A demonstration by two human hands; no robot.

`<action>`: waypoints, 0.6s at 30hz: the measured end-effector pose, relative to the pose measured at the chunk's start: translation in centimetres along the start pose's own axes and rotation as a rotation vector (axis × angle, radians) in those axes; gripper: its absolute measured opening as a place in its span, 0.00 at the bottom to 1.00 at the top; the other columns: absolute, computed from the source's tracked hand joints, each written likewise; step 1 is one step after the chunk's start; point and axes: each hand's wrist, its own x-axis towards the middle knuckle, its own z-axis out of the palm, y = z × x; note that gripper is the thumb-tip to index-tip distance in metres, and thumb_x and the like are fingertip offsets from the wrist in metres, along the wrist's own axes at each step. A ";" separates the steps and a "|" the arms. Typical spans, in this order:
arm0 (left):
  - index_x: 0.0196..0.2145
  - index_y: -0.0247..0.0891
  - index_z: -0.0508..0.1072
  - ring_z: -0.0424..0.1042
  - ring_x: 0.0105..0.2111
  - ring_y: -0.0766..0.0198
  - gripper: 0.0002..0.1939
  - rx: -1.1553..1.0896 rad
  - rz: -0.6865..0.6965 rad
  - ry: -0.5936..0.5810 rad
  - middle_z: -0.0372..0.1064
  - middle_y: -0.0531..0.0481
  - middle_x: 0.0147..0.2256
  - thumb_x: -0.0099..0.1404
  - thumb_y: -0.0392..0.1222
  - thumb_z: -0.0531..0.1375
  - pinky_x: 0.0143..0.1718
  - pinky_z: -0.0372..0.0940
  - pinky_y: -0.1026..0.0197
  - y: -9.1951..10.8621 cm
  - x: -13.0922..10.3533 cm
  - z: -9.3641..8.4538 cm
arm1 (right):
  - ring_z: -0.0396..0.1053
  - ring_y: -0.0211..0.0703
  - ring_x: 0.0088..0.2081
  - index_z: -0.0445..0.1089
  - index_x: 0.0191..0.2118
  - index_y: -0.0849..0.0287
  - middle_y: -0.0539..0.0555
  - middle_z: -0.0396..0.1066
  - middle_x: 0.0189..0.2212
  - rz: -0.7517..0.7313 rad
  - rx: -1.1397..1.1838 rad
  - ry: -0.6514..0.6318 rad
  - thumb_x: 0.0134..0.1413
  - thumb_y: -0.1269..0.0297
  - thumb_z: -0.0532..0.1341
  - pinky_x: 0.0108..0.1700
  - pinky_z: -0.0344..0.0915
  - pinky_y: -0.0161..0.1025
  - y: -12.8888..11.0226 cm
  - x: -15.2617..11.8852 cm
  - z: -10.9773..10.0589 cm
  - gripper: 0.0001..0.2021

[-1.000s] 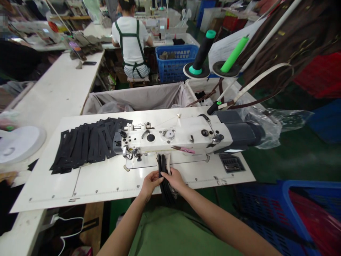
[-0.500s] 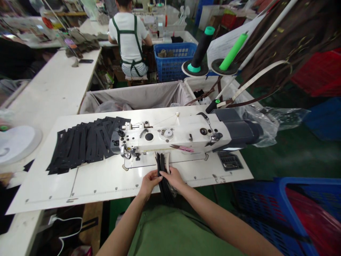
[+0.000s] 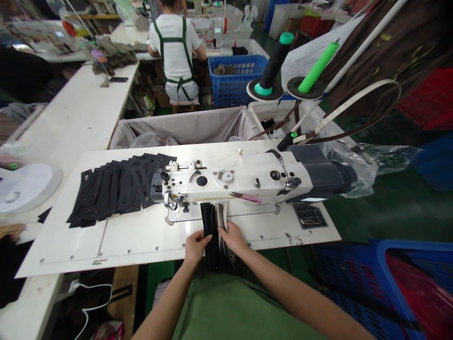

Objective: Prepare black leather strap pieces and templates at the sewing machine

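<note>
A bundle of black strips (image 3: 209, 222), with several pale-faced strips on its right side, stands fanned between my two hands at the table's front edge. My left hand (image 3: 197, 244) is closed on the bundle's left side, thumb across the black strips. On the other side, my right hand (image 3: 232, 236) grips the pale-edged strips. The strips' lower ends hang past the edge toward my green apron (image 3: 226, 307). Just beyond the bundle lies the white sewing machine (image 3: 240, 184), with pink-handled thread snips (image 3: 247, 197) resting on it.
Black cut pieces (image 3: 116, 189) lie overlapped left of the machine head. Thread cones (image 3: 278, 63) stand behind on the right. A small parts tray (image 3: 309, 216) sits at the table's right. Blue baskets (image 3: 380, 264) are at lower right; a co-worker (image 3: 173, 52) sits ahead.
My hands have moved slightly apart and the bundle is fanned wider, showing more black faces on the left and more pale strips on the right. The whole view has shifted slightly.
</note>
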 end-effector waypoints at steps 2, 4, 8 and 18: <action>0.34 0.32 0.72 0.71 0.27 0.64 0.14 0.034 0.008 0.030 0.72 0.51 0.27 0.52 0.44 0.66 0.35 0.67 0.57 -0.4 -0.1 -0.3 | 0.68 0.41 0.39 0.67 0.37 0.64 0.53 0.70 0.35 -0.004 -0.018 0.006 0.57 0.65 0.58 0.45 0.65 0.45 -0.2 -0.1 0.0 0.07; 0.33 0.32 0.72 0.71 0.27 0.65 0.11 0.065 0.015 0.049 0.72 0.52 0.27 0.54 0.42 0.64 0.34 0.67 0.58 -0.8 -0.1 -0.5 | 0.68 0.41 0.39 0.67 0.38 0.64 0.53 0.70 0.35 -0.012 -0.030 0.008 0.57 0.65 0.58 0.45 0.65 0.45 -0.2 -0.1 0.0 0.07; 0.33 0.32 0.72 0.70 0.27 0.65 0.11 0.109 0.023 0.082 0.71 0.52 0.27 0.54 0.42 0.64 0.33 0.66 0.59 -0.9 -0.1 -0.5 | 0.68 0.41 0.40 0.68 0.39 0.64 0.53 0.70 0.36 -0.017 -0.053 0.014 0.57 0.65 0.57 0.45 0.65 0.45 0.0 0.1 0.1 0.08; 0.27 0.35 0.75 0.68 0.24 0.62 0.12 0.181 0.078 0.308 0.71 0.52 0.22 0.45 0.45 0.65 0.27 0.62 0.63 1.1 -5.3 -6.5 | 0.69 0.48 0.42 0.69 0.37 0.66 0.61 0.72 0.37 0.016 -0.165 -0.021 0.54 0.68 0.52 0.46 0.63 0.42 2.0 0.7 -0.4 0.11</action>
